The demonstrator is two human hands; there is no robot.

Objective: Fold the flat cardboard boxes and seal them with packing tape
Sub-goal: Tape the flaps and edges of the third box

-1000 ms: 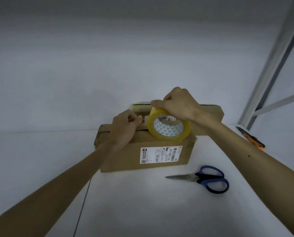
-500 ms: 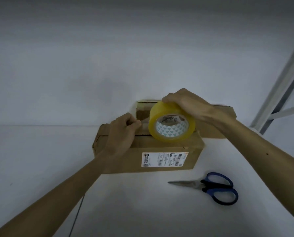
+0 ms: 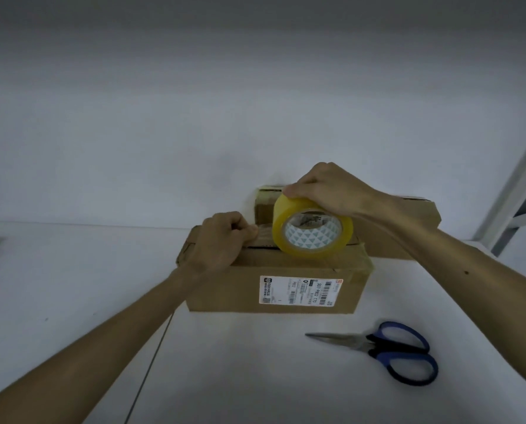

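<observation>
Hands are both busy on top of the brown cardboard box [image 3: 274, 289] standing mid-way across the white desk [image 3: 255, 377]. Left hand [image 3: 221, 243], fingers curled, pinches the loose tape end [image 3: 263, 237] down at the box's top seam. Right hand [image 3: 332, 191] grips the roll of yellowish packing tape [image 3: 312, 231] from above, fingers wrapped over its rim, and the roll stands on edge on the lid.

Against a second ago, the roll now sits farther right of the left hand, and a longer stretch of tape spans the gap along the seam. The left hand has kept its spot.

The box flaps are down and meeting, so whatever is inside is hidden. A white printed label [image 3: 301, 290] faces us on the near side. Just behind stands a second brown cardboard box [image 3: 408, 237], also closed, contents unseen. Blue-handled scissors [image 3: 387, 347] lie with blades together on the desk at front right, apart from the box.
</observation>
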